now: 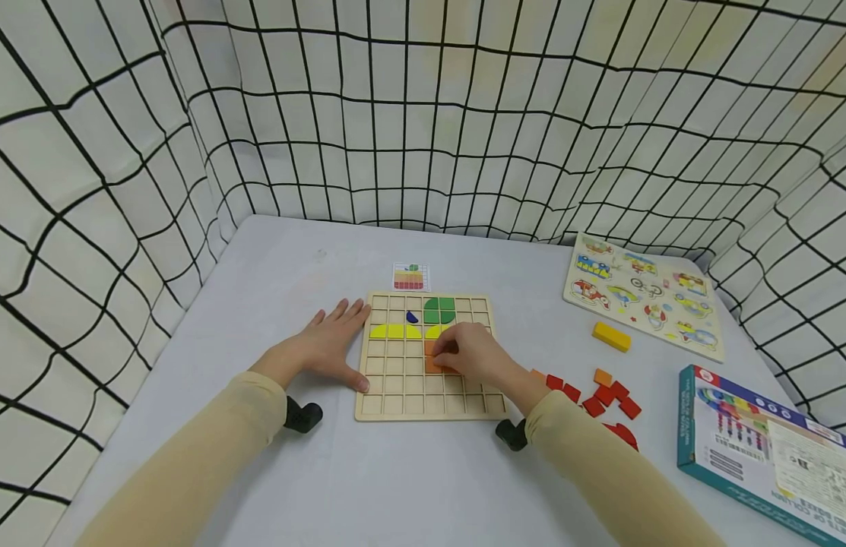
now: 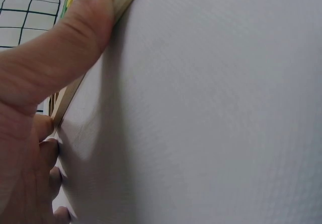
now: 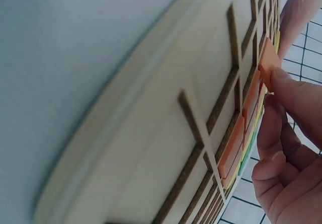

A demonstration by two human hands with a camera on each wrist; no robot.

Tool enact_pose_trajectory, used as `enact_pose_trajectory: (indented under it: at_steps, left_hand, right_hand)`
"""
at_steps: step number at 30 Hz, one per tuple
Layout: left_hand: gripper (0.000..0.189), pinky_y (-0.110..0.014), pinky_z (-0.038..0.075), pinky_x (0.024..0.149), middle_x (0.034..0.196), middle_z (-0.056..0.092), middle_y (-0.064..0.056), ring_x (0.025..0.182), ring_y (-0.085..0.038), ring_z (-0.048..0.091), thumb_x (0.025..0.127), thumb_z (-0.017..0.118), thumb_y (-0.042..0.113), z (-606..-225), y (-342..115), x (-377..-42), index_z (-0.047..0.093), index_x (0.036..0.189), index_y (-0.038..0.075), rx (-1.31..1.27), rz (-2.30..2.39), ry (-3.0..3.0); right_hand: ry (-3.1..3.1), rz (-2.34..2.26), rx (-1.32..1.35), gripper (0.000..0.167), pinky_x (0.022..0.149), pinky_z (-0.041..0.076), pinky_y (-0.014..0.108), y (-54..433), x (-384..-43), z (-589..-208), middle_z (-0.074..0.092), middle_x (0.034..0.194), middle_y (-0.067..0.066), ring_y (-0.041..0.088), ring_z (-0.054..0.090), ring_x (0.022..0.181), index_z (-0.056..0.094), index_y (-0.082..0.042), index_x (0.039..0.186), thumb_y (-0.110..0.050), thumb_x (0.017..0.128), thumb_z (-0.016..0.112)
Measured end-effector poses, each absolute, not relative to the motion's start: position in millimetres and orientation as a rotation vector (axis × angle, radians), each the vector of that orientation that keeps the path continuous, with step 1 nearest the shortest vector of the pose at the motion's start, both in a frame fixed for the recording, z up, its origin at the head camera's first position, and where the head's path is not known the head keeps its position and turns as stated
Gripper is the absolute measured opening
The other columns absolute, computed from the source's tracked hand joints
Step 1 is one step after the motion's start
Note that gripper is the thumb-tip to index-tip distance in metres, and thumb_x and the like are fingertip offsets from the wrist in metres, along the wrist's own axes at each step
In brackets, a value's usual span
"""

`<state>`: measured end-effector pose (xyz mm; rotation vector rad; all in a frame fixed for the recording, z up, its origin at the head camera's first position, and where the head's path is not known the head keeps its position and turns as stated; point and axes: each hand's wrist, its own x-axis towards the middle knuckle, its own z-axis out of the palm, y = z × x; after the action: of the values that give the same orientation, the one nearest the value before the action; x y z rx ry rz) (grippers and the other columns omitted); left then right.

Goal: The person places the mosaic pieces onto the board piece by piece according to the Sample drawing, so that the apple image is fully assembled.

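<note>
A wooden grid board lies flat on the table. My left hand rests at its left edge with fingers spread, and in the left wrist view the thumb presses on the board's rim. Above the board, my right hand pinches an orange square tile between thumb and finger. More orange tiles sit in the grid beneath it. Yellow pieces, a green rounded shape and a small blue piece are on the board, some partly hidden by the right hand.
A small pattern card lies behind the board. To the right are loose red tiles, an orange tile, a yellow block, a picture puzzle board and a toy box. Black netting surrounds the table.
</note>
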<state>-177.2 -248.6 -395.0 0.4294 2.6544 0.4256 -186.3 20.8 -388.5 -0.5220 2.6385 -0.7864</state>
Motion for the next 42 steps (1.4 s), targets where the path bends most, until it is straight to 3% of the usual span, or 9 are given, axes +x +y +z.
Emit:
enact_pose_trajectory:
  at_steps: [10, 16, 23, 28, 36, 42]
  left_hand:
    - [0.138, -0.069, 0.002, 0.125, 0.172, 0.004, -0.021, 0.159, -0.045, -0.002, 0.068, 0.087, 0.064, -395, -249, -178, 0.009, 0.164, 0.002, 0.431, 0.422, 2.652]
    - [0.138, -0.069, 0.002, 0.125, 0.172, 0.004, -0.021, 0.159, -0.045, -0.002, 0.068, 0.086, 0.064, -396, -248, -178, 0.009, 0.164, 0.001, 0.434, 0.421, 2.652]
    - [0.137, -0.069, 0.002, 0.125, 0.172, 0.004, -0.02, 0.159, -0.044, -0.002, 0.069, 0.086, 0.064, -396, -247, -178, 0.009, 0.164, 0.002, 0.431, 0.411, 2.652]
    - [0.135, -0.068, 0.003, 0.125, 0.172, 0.004, -0.02, 0.159, -0.044, -0.002, 0.07, 0.086, 0.063, -395, -248, -178, 0.01, 0.164, 0.002, 0.427, 0.399, 2.648]
    - [0.136, -0.069, 0.003, 0.125, 0.172, 0.004, -0.02, 0.159, -0.044, -0.002, 0.07, 0.086, 0.062, -391, -248, -178, 0.009, 0.164, 0.002, 0.427, 0.4, 2.644]
    - [0.137, -0.069, 0.003, 0.125, 0.172, 0.005, -0.021, 0.159, -0.045, -0.002, 0.069, 0.086, 0.063, -392, -247, -178, 0.01, 0.164, 0.001, 0.431, 0.408, 2.642]
  right_hand:
    - [2.705, -0.68, -0.608, 0.004, 0.079, 0.056, 0.029, 15, -182, -387, 0.073, 0.086, -0.004, 0.011, 0.06, 0.081, 0.077, -0.013, 0.087, -0.013, 0.092, 0.077]
    - [2.711, -0.725, -0.608, 0.003, 0.083, 0.056, 0.029, 28, -182, -383, 0.073, 0.092, -0.003, 0.013, 0.06, 0.086, 0.078, -0.013, 0.094, -0.015, 0.093, 0.076]
    - [2.729, -0.75, -0.514, 0.013, 0.077, 0.054, 0.029, 85, -194, -372, 0.072, 0.097, 0.004, 0.018, 0.06, 0.086, 0.076, -0.008, 0.107, -0.014, 0.095, 0.073]
    - [2.685, -0.698, -0.359, 0.019, 0.088, 0.058, 0.035, 130, -193, -369, 0.072, 0.106, 0.007, 0.021, 0.06, 0.094, 0.073, -0.007, 0.115, -0.012, 0.097, 0.069]
    - [2.623, -0.605, -0.27, 0.02, 0.088, 0.056, 0.039, 161, -179, -377, 0.072, 0.098, 0.003, 0.019, 0.06, 0.089, 0.074, -0.008, 0.108, -0.022, 0.093, 0.076]
    - [2.645, -0.599, -0.269, 0.016, 0.085, 0.056, 0.039, 164, -176, -382, 0.072, 0.095, 0.004, 0.019, 0.059, 0.086, 0.073, -0.008, 0.105, -0.019, 0.093, 0.076]
